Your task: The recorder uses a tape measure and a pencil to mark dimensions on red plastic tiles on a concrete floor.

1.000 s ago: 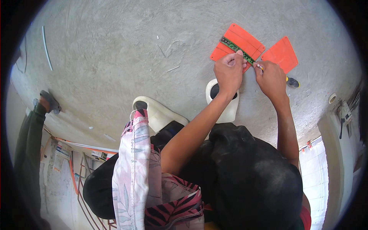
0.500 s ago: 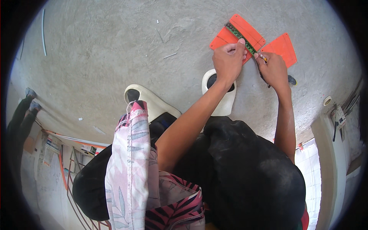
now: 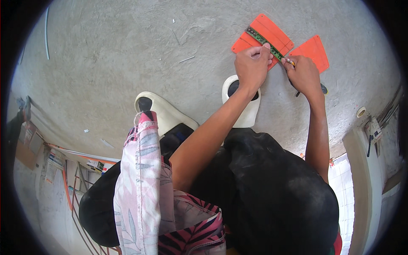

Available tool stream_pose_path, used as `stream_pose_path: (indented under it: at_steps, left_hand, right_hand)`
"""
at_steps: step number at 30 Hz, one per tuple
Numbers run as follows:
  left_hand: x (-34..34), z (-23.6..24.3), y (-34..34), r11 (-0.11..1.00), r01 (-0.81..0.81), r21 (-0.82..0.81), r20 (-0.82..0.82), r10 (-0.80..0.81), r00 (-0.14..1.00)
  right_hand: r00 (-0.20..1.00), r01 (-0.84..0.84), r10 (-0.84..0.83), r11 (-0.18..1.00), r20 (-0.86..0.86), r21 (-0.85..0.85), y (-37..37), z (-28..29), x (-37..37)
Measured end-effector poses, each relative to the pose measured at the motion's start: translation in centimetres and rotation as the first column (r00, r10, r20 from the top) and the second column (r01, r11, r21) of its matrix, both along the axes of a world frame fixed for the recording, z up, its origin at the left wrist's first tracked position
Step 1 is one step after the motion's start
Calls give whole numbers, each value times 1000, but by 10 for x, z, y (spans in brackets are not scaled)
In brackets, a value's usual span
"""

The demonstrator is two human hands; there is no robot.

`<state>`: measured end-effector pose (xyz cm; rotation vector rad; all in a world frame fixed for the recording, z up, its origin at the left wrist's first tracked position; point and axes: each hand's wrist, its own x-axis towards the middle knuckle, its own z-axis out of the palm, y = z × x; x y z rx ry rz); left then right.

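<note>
From my remote seat I see black-clad knees (image 3: pixel 272 182) at lower centre; toward upper right, the left hand (image 3: pixel 251 68) pinches a green strip (image 3: pixel 257 36) slanting across an orange panel (image 3: pixel 278 35), and the right hand (image 3: pixel 303 74) (fingers closed too) grips a slim tool (image 3: pixel 290 62).

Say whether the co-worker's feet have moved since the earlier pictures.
Yes: the co-worker's feet have moved left, judged against the thin grey tube at upper left.
</note>
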<state>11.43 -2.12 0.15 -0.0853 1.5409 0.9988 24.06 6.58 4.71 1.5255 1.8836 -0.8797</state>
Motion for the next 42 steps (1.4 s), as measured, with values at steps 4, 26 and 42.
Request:
stream_pose_path:
  at_steps: [4,26,42]
  left_hand:
    - [0,1,1,1000,8,-6,3,-8,1000]
    - [6,-4,2,1000,-20,-13,-32,20,999]
    - [5,-6,1,1000,-19,4,-20,19,1000]
  right_hand:
    - [999,-28,29,999,-32,29,0,-2,3]
    - [998,-63,66,985,-13,159,-13,-7,4]
    - [998,50,-42,975,-42,218,-26,-3,2]
